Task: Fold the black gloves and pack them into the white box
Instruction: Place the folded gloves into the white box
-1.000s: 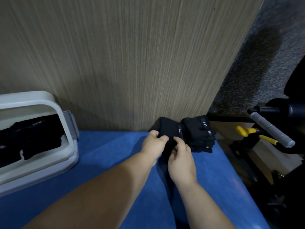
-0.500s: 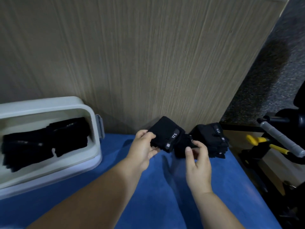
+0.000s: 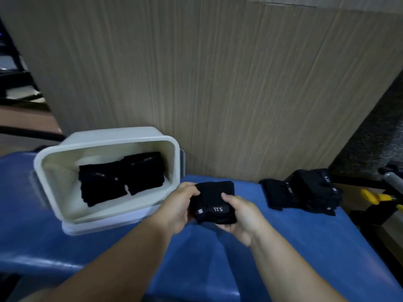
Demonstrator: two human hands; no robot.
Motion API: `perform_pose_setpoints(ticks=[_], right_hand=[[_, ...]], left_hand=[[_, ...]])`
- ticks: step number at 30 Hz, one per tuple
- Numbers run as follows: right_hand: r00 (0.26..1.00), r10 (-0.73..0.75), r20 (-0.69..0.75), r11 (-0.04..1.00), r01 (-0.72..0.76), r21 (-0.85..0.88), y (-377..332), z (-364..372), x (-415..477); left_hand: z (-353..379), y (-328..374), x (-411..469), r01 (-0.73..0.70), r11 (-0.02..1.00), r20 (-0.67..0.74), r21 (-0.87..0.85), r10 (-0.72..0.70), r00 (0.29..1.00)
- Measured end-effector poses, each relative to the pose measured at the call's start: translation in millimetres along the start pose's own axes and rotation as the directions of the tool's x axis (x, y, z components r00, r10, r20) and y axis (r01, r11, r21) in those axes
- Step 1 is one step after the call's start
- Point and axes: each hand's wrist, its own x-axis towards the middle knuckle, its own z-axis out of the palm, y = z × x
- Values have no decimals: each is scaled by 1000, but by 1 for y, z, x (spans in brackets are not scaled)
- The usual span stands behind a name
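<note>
A folded black glove (image 3: 214,201) with a white "5.11" mark sits between both hands above the blue table. My left hand (image 3: 177,207) grips its left side. Its right side is held by my right hand (image 3: 244,216), thumb on top. Just left of the hands stands the white box (image 3: 104,138), tilted with its opening toward me; folded black gloves (image 3: 121,177) lie inside it. A pile of loose black gloves (image 3: 303,191) rests on the table at the right.
The blue table (image 3: 272,247) ends at the right edge near the glove pile. A wooden panel (image 3: 218,83) rises directly behind the table. Beyond the right edge are yellow-handled tools (image 3: 375,197) and a grey handle (image 3: 392,178).
Both hands have lifted one glove off the pile and brought it leftward, close to the white box, folded into a compact bundle. The view has swung left, showing the whole box.
</note>
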Motion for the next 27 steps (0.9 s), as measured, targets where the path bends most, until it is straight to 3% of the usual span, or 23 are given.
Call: perform_pose_setpoints(ticks=[3,8,15,20,27], right_hand=[[998,-51,-34,997,49,-64,8,28,5],[993,-101,-60,991,94,-97,20,73,16],[984,-158,-76,979,146,-140,31,128,36],[979,-200,-40,962,188,-199,26,166,46],[963,-245,108,888,268,-373,11,211,53]], left_hand=[[-24,2,-8,-14,999,-93,-39,11,996],[-57,3,-20,-168,983,-233,-68,148,961],[-94,19,-39,-336,936,-285,-105,295,912],[-122,34,-40,-355,935,-293,-2,339,894],[-155,60,-33,-409,903,-446,130,422,789]])
